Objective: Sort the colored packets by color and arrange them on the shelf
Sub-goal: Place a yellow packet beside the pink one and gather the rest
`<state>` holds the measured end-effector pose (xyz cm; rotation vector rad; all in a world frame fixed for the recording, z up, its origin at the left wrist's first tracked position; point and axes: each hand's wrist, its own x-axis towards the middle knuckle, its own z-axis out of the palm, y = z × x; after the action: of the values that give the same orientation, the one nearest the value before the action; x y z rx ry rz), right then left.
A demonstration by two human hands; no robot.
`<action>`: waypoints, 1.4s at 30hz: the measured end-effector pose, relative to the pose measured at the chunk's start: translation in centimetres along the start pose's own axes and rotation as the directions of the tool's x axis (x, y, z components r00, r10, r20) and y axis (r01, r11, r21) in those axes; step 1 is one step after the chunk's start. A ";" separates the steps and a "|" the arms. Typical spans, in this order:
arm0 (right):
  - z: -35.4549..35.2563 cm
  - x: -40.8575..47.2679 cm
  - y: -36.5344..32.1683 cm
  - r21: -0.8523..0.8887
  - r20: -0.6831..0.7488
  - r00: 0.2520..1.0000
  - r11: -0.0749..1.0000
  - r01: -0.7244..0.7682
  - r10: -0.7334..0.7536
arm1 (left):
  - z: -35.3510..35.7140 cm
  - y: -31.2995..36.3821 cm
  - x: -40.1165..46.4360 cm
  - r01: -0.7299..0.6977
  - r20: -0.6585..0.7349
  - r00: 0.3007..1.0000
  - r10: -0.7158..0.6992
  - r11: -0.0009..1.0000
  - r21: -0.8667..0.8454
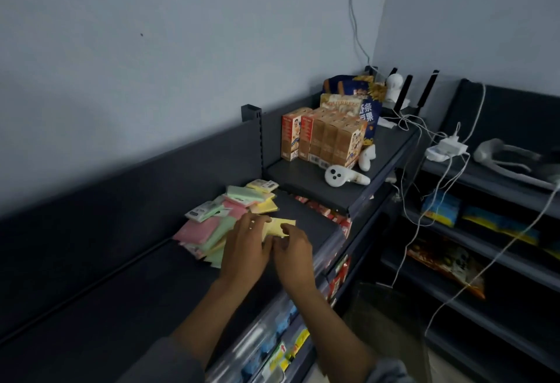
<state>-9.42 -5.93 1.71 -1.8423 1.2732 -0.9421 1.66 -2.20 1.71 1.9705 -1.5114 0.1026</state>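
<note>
The yellow packets (277, 226) I am working on lie on the dark shelf (136, 285), just to the right of the mixed heap of packets (225, 216). My left hand (245, 246) rests across the heap's near edge with its fingers fairly straight, fingertips touching the yellow ones. My right hand (292, 247) has its fingers curled down at the lower edge of the same yellow packets; it seems to pinch them, though the blur keeps me from being sure.

As I judge it, the sorting has barely started. The heap is a jumble of pink, green and yellow lying across each other at all angles, some face down, some showing printed labels. Only this small yellow group sits apart, and I see no tidy rows of one colour anywhere. Almost all the separating and lining up is left to do.

The long stretch of shelf to the left offers room for the colour groups. Further right, on a raised section, stand orange boxes (324, 140), with two white controllers (345, 175) lying in front of them.
</note>
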 end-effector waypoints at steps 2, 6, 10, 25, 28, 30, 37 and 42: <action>0.3 1.9 -0.2 -0.013 0.015 1.000 1.000 -0.005 0.005 | 0.8 -0.6 1.4 0.010 0.006 1.000 -0.010 1.000 -0.023; 2.0 4.8 0.5 -0.026 0.042 0.994 0.994 -0.103 0.104 | 1.9 -1.8 4.1 0.024 0.026 0.999 -0.023 0.998 -0.053; 4.3 6.9 1.2 0.008 0.125 0.954 0.961 -0.276 0.273 | 3.2 -3.0 6.5 0.054 0.068 0.996 -0.050 0.997 -0.061; 3.7 10.7 2.1 0.030 0.231 0.910 0.933 -0.360 0.344 | 6.1 -2.8 9.8 0.007 0.091 0.996 -0.012 0.999 0.053; 4.0 11.2 2.3 0.077 0.235 0.919 0.936 -0.343 0.317 | 6.3 -2.9 10.0 0.024 0.072 0.997 -0.027 0.999 0.047; 4.3 11.4 2.7 0.104 0.233 0.926 0.939 -0.327 0.297 | 6.6 -2.9 10.4 0.047 0.076 0.996 -0.052 0.996 0.071; 2.3 12.9 4.5 0.204 0.342 0.897 0.909 -0.363 0.282 | 8.3 -1.7 11.8 0.079 0.097 0.991 -0.091 0.989 0.122; -1.0 15.0 5.2 0.265 0.301 0.924 0.911 -0.317 0.234 | 9.1 0.2 14.0 0.014 -0.019 1.000 -0.011 0.993 0.121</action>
<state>-8.75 -21.80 0.40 -1.4392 1.1136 -0.6700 3.35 -18.77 0.65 2.0680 -1.5127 0.2105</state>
